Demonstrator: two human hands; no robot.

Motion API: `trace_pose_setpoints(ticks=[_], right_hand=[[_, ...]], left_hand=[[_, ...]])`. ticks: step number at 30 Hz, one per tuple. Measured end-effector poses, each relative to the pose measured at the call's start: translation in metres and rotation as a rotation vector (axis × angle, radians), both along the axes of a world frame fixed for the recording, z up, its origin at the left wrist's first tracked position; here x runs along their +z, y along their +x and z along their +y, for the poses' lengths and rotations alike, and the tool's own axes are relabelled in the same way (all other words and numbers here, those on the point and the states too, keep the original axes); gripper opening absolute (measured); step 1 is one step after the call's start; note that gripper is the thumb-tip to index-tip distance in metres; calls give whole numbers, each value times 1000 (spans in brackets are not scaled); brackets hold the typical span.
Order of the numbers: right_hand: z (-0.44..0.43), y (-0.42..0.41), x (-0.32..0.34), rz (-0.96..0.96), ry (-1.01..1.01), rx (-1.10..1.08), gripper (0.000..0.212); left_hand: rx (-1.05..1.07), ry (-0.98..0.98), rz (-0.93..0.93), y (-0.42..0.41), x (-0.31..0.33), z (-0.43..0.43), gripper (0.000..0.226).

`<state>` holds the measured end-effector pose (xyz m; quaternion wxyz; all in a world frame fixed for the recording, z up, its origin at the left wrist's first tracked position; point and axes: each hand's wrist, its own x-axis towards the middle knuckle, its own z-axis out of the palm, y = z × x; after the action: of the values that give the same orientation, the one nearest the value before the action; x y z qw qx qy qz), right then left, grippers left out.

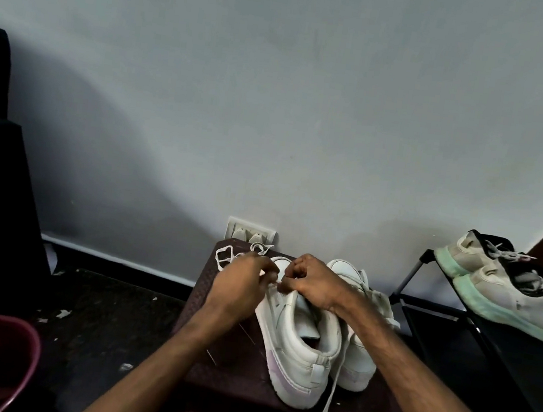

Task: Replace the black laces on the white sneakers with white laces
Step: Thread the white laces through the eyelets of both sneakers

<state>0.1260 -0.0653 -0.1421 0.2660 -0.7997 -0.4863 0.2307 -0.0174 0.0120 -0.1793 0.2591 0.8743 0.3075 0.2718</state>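
On stool (pixel 208 363): sneaker (pixel 297 340) toe toward wall; both hands (pixel 243 280) (pixel 313 285) pinching white lace (pixel 322 409).

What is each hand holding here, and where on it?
Both the left hand and right hand pinch a white lace over the near sneaker's eyelets.

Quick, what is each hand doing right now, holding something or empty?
Left hand: fingers pinched shut on the white lace over the near sneaker.
Right hand: fingers curled shut on the same lace.

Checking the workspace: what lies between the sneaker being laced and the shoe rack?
In the head view, the second white sneaker stands between the laced sneaker and the rack.
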Motion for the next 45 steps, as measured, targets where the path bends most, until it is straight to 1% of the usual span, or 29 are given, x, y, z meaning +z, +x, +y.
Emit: trace_pose_setpoints(ticks=[3, 4, 7, 9, 11, 13, 15, 16, 17, 18, 19, 21, 22, 23, 25, 28, 30, 32, 34, 36, 38, 39, 40, 42, 45], right_hand=[[1, 2, -2, 15, 19, 10, 29], [0, 2, -3, 18, 20, 8, 32], [1, 3, -4, 31, 19, -28, 36], [0, 2, -2, 25, 14, -34, 32], [-1, 1, 0, -6, 2, -26, 17], [-1, 1, 2, -22, -2, -23, 18], [-1, 0, 2, -48, 1, -34, 21], [0, 1, 0, -56, -2, -42, 20], [0, 1, -1, -57, -1, -49, 18], [0, 1, -2, -48, 0, -53, 16], [0, 2, -4, -32, 4, -58, 15], [1, 4, -6, -12, 20, -68, 20], [1, 5, -7, -13, 22, -64, 22], [2, 5, -8, -19, 23, -63, 22], [3, 6, -11, -30, 31, -79, 20], [3, 6, -10, -26, 38, -92, 20], [3, 6, -10, -25, 33, -91, 19], [4, 7, -10, -17, 24, -84, 17], [3, 8, -9, -9, 20, -77, 17], [3, 9, -10, -12, 25, -74, 18], [4, 8, -10, -15, 26, -74, 17], [3, 8, -10, -14, 26, -78, 17], [4, 8, -11, -13, 23, -81, 16], [4, 8, -11, -14, 12, -79, 18], [4, 8, -13, -2, 10, -70, 22]], left_hand=[[41, 42, 50, 9, -2, -8, 17], [64, 92, 73, 9, -2, -10, 16], [109, 314, 244, 7, 8, -6, 15], [139, 403, 293, -1, 17, 4, 19], [235, 429, 289, -14, 27, 19, 20], [371, 424, 230, -35, 37, 41, 18], [500, 373, 170, -53, 40, 60, 17], [500, 370, 212, -57, 38, 64, 17], [450, 381, 266, -56, 36, 63, 19], [357, 392, 284, -51, 30, 58, 21], [244, 370, 244, -43, 25, 49, 24], [65, 233, 130, -25, 18, 27, 25], [6, 187, 117, -14, 13, 17, 25], [-25, 172, 149, -4, 9, 7, 24], [-12, 186, 213, 9, 1, -5, 22], [55, 239, 255, 14, -1, -8, 17], [50, 345, 352, 11, 8, -8, 19], [88, 483, 396, 2, 19, -4, 24], [193, 536, 382, -15, 30, 11, 32], [348, 514, 287, -41, 42, 33, 23], [507, 512, 111, -66, 51, 52, 11], [527, 502, 86, -74, 52, 57, 8], [487, 483, 111, -76, 50, 58, 10], [297, 413, 176, -70, 39, 49, 19], [33, 212, 146, -42, 26, 25, 28]])
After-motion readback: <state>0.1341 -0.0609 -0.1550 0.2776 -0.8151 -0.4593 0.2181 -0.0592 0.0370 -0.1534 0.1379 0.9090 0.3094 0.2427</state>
